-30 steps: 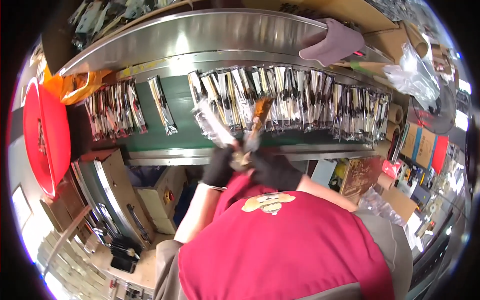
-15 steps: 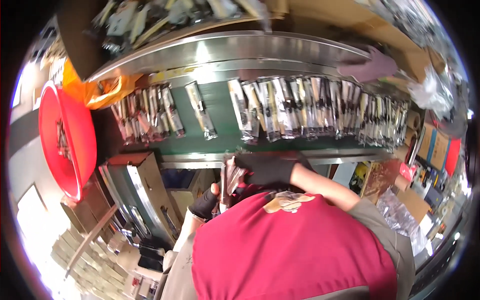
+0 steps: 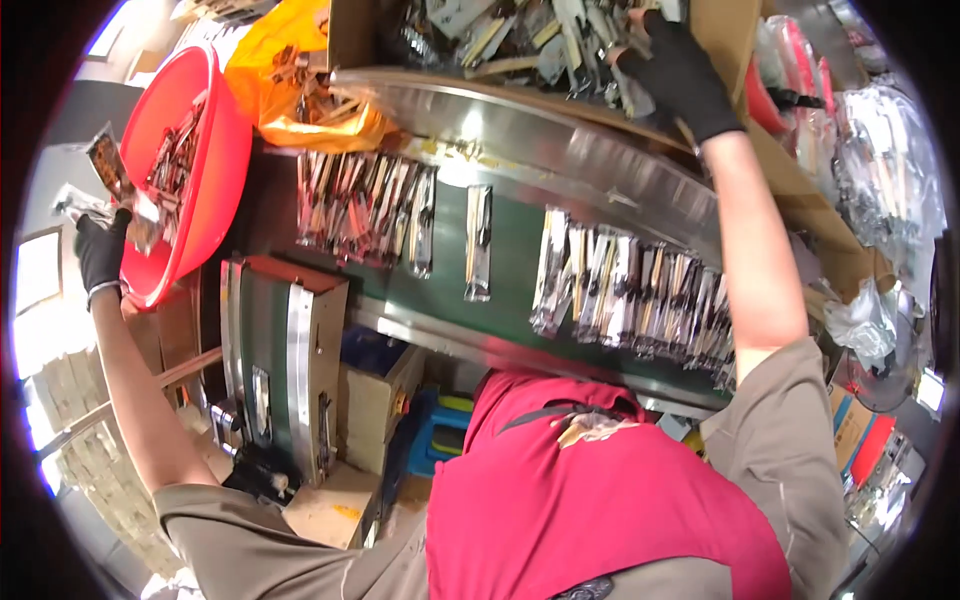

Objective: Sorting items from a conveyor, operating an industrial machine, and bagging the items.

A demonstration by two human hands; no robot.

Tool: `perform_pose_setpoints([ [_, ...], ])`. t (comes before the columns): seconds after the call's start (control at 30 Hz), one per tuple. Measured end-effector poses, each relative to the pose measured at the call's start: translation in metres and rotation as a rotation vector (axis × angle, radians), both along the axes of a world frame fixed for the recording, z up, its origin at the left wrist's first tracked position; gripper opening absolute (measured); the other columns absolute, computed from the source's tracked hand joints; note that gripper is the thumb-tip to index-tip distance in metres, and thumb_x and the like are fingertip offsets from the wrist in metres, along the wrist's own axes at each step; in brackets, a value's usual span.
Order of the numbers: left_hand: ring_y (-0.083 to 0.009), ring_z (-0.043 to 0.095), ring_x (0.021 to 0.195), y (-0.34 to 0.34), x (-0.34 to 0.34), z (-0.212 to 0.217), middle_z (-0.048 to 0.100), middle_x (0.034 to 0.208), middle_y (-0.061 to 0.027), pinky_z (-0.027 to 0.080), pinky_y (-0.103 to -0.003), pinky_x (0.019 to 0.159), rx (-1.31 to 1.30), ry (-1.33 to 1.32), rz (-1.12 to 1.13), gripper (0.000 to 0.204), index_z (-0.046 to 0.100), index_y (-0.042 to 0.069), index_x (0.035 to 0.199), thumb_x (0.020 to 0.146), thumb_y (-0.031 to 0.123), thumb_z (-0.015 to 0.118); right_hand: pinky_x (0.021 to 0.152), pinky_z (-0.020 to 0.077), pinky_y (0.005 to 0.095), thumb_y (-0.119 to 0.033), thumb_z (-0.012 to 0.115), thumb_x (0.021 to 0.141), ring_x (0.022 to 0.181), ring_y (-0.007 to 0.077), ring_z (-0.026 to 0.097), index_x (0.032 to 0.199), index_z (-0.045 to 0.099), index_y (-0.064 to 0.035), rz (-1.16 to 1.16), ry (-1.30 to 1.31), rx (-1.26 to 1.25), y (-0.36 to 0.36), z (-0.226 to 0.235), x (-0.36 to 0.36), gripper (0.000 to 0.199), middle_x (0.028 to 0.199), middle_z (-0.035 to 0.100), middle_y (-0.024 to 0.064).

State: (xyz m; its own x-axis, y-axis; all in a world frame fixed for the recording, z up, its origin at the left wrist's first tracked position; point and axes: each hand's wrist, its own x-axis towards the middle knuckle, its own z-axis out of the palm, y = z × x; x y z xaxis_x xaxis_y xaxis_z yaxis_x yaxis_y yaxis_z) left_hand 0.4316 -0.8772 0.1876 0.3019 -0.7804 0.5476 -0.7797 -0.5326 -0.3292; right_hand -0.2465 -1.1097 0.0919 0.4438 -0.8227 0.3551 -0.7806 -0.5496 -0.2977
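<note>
Brown-and-silver slim pieces with clear plastic: in the left hand, jutting up beyond its fingers; the darkest one's long axis slants from upper left to lower right.
Left hand in a black fingerless glove: fingers closed on those pieces; how many it grips is too small to tell.
Red round plastic basin: just right of the left hand, by far the nearer of the two, with thin brown sticks lying inside it.
Loose clear-wrapped packets: left of the right hand and under its fingertips, long axes at mixed angles.
Right hand in a black fingerless glove: bare fingertips set apart among the packets; whether they pinch one, I cannot tell.
Brown cardboard box: its wall stands just right of the right hand.
Green bench surface: between the hands, lower than the right one, bearing side-by-side rows of slim wrapped packets, their long axes running front to back.
</note>
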Motion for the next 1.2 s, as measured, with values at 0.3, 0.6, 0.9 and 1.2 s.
perform_pose_setpoints([
  [0.3, -0.0248, 0.061, 0.088, -0.14, -0.38, -0.094, 0.06, 0.095, -0.0164, 0.046, -0.032, 0.075, 0.135, 0.914, -1.058, 0.035, 0.06, 0.005, 0.107, 0.074, 0.014, 0.069, 0.082, 0.0456, 0.0461, -0.022, 0.057, 0.077, 0.095, 0.0399, 0.057, 0.11, 0.049, -0.0029, -0.276, 0.393, 0.376, 0.013, 0.013, -0.034, 0.039, 0.097, 0.06, 0.0269],
  [0.6, -0.0106, 0.052, 0.08, -0.12, -0.568, -0.106, 0.056, 0.09, -0.0047, 0.045, -0.025, 0.067, 0.377, 2.421, -0.69, 0.043, 0.051, -0.002, 0.115, 0.087, 0.029, 0.058, 0.083, 0.0459, 0.0368, -0.019, 0.066, 0.077, 0.098, 0.0325, 0.058, 0.129, 0.039, -0.007, -0.037, -0.275, 0.169, 0.145, 0.014, -0.046, 0.059, 0.109, 0.055, 0.0173],
  [0.9, -0.015, 0.057, 0.093, 0.005, -0.612, -0.197, 0.062, 0.1, -0.0071, 0.045, -0.03, 0.084, 0.593, 3.095, -0.081, 0.028, 0.058, 0.0, 0.108, 0.081, 0.011, 0.057, 0.084, 0.0431, 0.0293, -0.023, 0.063, 0.084, 0.093, 0.0148, 0.053, 0.125, 0.041, 0.0003, -0.174, -0.846, 0.885, 0.259, -0.102, -0.113, 0.052, 0.11, 0.054, 0.0064],
  [1.2, -0.012, 0.05, 0.059, 0.037, -0.604, -0.321, 0.057, 0.064, -0.0039, 0.042, -0.029, 0.057, 0.583, 2.051, -0.223, 0.011, 0.061, 0.0, 0.082, 0.082, 0.01, 0.057, 0.075, 0.0457, 0.0281, -0.017, 0.06, 0.084, 0.083, 0.0136, 0.056, 0.117, 0.048, -0.0018, -0.137, -0.549, 1.197, 0.285, -0.183, -0.155, 0.038, 0.091, 0.059, 0.007],
])
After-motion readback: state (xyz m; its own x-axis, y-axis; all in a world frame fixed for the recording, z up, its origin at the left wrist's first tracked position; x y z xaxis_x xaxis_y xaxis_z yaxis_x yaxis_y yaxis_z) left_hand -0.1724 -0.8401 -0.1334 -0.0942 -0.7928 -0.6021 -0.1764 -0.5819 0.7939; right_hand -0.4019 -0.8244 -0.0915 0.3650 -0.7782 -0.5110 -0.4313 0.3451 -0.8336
